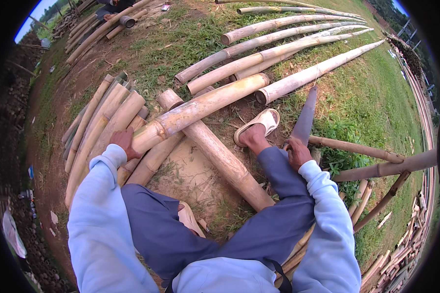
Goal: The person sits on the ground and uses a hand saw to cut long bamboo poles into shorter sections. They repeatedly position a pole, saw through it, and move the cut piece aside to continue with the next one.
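My left hand [124, 142] grips the near end of a thick bamboo pole [200, 108] that lies across another short pole [220, 156] on the bare ground. My right hand [296, 152] is closed on the handle of a long dark blade [305, 117] that points up and away over the grass. My right foot in a white sandal [257, 126] rests on the ground between the crossed poles and the blade. Both arms wear light blue sleeves.
A stack of split bamboo pieces [95, 129] lies at my left. Several long bamboo poles [278, 46] lie on the grass ahead. Thin bamboo sticks [376, 168] and a pile of offcuts [401, 259] sit at the right. More poles [98, 29] lie far left.
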### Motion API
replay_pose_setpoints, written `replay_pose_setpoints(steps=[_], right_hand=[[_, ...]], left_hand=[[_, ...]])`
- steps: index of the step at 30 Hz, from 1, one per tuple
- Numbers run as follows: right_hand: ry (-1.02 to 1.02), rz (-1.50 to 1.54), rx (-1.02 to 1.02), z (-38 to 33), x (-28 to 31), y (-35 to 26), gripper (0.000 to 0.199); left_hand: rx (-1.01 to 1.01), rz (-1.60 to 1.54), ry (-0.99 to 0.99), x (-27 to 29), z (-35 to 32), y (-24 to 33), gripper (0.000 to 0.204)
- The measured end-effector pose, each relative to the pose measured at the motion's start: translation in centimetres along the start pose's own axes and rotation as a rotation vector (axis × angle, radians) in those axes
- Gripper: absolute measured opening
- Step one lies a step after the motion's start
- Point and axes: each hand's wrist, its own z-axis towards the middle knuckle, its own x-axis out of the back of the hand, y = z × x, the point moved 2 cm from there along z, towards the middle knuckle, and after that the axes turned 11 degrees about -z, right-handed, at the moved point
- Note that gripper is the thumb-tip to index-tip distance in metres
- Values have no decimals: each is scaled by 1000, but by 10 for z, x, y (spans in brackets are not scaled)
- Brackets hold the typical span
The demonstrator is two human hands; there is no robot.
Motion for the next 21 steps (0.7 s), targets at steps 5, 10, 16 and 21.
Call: replay_pose_setpoints(steps=[5, 10, 16, 21], right_hand=[[-70, 64, 106, 5, 19, -59, 36], [17, 180, 356, 2, 24, -162, 32], [-119, 348, 653, -5, -25, -284, 29], [-254, 434, 760, -2, -54, -361, 30]], left_hand=[[-68, 65, 180, 7, -57, -77, 88], [38, 37, 142, -14, -117, -124, 85], [168, 4, 238, -85, -187, -180, 91], [249, -77, 171, -114, -189, -198, 92]])
